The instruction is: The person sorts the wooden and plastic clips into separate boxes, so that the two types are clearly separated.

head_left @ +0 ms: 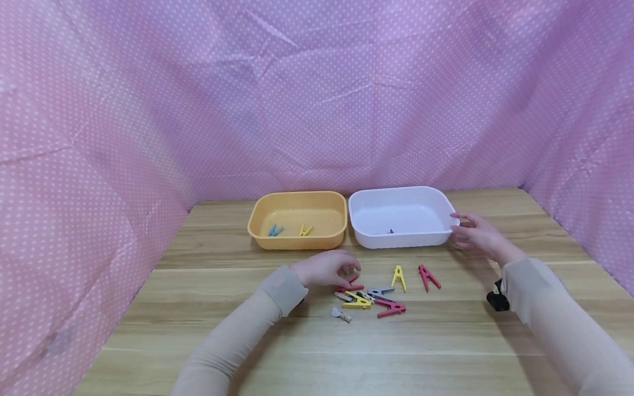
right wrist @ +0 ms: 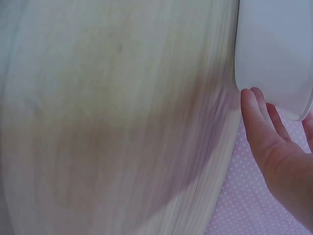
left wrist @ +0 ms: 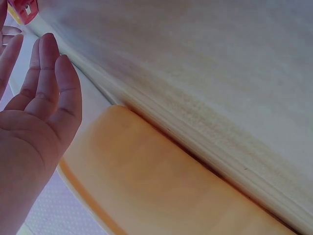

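Note:
Over the left of a small pile of clothespins, my left hand [head_left: 327, 268] hovers with loosely bent fingers. Just under its fingertips lies a red clothespin [head_left: 349, 287], partly hidden. The left wrist view shows the left palm [left wrist: 29, 132] with nothing in it. My right hand [head_left: 477, 237] is at the right end of the white basin [head_left: 403, 240]; its fairly straight fingers [right wrist: 252, 110] touch or nearly touch the wall. Around the pile lie a yellow clothespin [head_left: 356, 300], a grey one [head_left: 380, 291], another red one [head_left: 391, 309] and a small pale one [head_left: 341, 314].
Left of the white basin stands an orange basin [head_left: 297, 242] with a blue clothespin [head_left: 275, 230] and a yellow one [head_left: 306, 230] inside. A small dark piece [head_left: 391, 231] lies in the white basin. Pink dotted cloth [head_left: 317, 110] hangs behind the wooden table [head_left: 198, 286].

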The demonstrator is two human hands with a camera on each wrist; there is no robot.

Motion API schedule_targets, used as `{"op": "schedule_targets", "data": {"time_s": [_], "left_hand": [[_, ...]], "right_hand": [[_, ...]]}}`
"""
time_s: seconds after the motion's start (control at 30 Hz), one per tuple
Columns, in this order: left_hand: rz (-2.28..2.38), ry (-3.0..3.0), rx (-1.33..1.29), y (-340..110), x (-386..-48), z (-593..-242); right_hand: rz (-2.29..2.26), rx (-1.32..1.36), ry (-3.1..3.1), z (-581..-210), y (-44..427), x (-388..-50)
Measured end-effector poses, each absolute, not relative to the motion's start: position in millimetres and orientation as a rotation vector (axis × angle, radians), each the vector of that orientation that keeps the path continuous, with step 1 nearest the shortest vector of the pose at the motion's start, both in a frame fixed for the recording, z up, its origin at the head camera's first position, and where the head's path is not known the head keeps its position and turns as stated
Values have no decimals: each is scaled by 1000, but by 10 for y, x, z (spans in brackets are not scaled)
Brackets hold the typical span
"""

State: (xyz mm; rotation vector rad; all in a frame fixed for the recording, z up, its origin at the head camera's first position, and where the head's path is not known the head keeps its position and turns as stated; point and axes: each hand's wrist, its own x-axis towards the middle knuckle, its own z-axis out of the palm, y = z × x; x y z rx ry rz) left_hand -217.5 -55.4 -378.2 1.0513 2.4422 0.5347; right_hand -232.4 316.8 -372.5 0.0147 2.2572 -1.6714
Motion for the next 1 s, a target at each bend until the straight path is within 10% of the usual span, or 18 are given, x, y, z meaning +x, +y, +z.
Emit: {"op": "schedule_targets", "data": {"time_s": [1.0], "left_hand": [[586, 2436, 1080, -634, -2272, -3858]], "right_hand": [[-1624, 29, 2271, -3695, 3162, -2335]]}}
